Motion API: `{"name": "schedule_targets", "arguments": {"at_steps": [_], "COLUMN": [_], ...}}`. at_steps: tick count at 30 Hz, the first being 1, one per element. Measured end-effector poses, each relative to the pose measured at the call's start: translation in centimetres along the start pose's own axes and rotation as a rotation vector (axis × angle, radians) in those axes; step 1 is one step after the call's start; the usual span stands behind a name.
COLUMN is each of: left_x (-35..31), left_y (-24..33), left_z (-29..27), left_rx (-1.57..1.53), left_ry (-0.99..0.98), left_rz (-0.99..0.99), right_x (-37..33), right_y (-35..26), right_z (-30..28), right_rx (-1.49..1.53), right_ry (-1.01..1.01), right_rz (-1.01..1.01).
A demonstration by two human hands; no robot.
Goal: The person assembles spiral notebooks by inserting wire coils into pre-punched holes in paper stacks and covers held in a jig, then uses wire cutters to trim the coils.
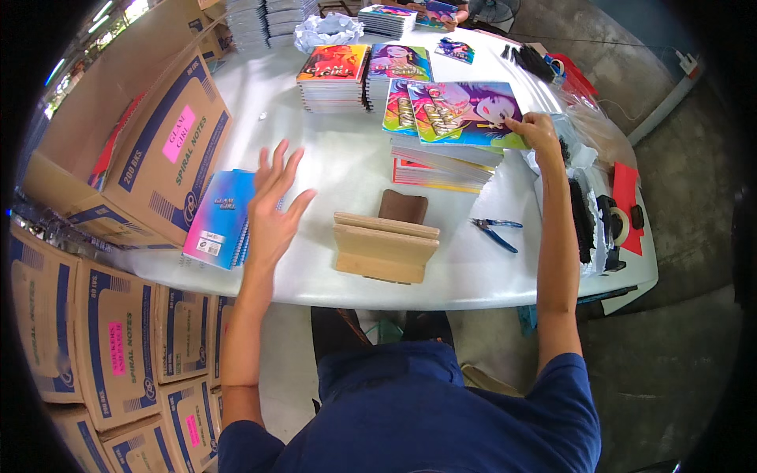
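Head view: right hand point(539, 132) pinching a glossy notebook cover point(465, 112) over the page stack point(443, 164).
Probably light, bendable and slick, best held by its edge; left hand point(272, 206) spread, empty, beside blue spiral notebooks point(220, 217).

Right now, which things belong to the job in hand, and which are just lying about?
Likely the job:
cover in the right hand
paper stack beneath it
tan stand
blue notebooks near the open left hand

Apparently lying about:
tape roll
crumpled wrapping
pliers, untouched
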State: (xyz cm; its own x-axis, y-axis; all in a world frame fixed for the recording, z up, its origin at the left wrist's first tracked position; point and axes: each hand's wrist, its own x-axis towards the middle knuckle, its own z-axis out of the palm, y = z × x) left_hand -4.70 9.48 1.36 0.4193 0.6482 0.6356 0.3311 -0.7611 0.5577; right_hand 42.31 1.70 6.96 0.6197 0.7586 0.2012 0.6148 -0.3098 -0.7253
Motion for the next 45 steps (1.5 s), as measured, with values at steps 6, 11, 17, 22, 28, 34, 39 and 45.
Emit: {"name": "schedule_targets", "arguments": {"at_steps": [6,11,17,22,28,34,39,45], "left_x": [5.2,4.0,-0.1,-6.7,-8.9,-5.5,-5.9,-5.1], "left_y": [4.8,6.1,2.8,-1.8,-7.2,-2.1,-0.3,1.0], "left_z": [4.6,2.0,3.3,9.2,9.3,4.1,3.5,2.1], "left_rx": [-0.773,-0.89,-0.836,-0.939,-0.777,-0.658,-0.67,-0.633], "left_ry": [-0.102,-0.428,-0.44,-0.112,0.033,0.158,0.212,0.252], "left_rz": [-0.285,-0.25,-0.092,-0.323,-0.275,-0.298,-0.363,-0.331], "right_x": [-12.3,-21.9,-24.2,-26.3,-15.8,-6.6,-5.2,-4.8], "right_y": [-4.4,-2.8,0.1,2.4,5.3,14.5,15.8,15.7], "right_z": [3.4,8.0,11.8,14.2,4.4,-4.0,-5.0,-5.6], "right_rx": [0.651,0.973,0.697,0.289,0.043,-0.882,-0.875,-0.927], "right_ry": [0.119,0.107,-0.032,-0.254,0.115,0.403,0.214,0.109], "right_rz": [-0.219,-0.131,-0.242,-0.25,-0.411,0.025,0.018,-0.032]}}
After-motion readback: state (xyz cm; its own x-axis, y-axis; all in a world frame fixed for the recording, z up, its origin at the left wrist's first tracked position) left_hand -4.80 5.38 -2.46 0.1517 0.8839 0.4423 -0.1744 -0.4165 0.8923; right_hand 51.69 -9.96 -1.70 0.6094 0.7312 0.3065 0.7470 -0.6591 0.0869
